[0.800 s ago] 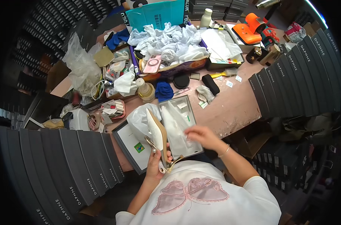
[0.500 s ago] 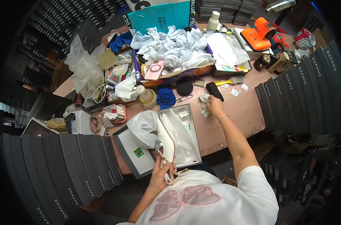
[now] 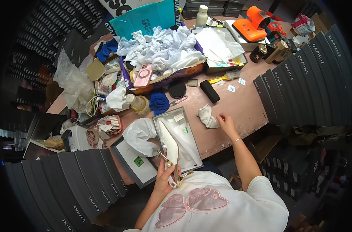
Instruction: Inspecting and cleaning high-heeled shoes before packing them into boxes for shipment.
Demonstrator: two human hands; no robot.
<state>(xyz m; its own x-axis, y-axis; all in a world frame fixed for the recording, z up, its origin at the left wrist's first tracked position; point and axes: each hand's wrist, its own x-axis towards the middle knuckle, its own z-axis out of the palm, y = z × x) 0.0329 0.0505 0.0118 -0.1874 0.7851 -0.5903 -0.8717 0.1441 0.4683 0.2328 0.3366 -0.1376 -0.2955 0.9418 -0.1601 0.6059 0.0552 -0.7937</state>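
My left hand (image 3: pixel 165 178) grips a white pointed shoe (image 3: pixel 169 143) by its heel end, above an open grey shoe box (image 3: pixel 188 133) lined with white paper. The box lid (image 3: pixel 137 164) lies beside it on the left, with crumpled white tissue (image 3: pixel 139 132) over its edge. My right hand (image 3: pixel 225 121) reaches out over the pink table (image 3: pixel 245 108), fingers touching the edge of a crumpled white cloth (image 3: pixel 207 117).
A tray of crumpled white paper (image 3: pixel 164 50) with a pink phone (image 3: pixel 143 75) stands at the back. A black case (image 3: pixel 209 91), a round black lid (image 3: pixel 177 90), a blue cloth (image 3: pixel 159 103), an orange tool (image 3: pixel 252 27). Stacks of dark boxes (image 3: pixel 303 85) flank both sides.
My right hand left the shoe, swung out to the right across the table, then drew back to the white cloth. The left hand keeps the shoe over the box.
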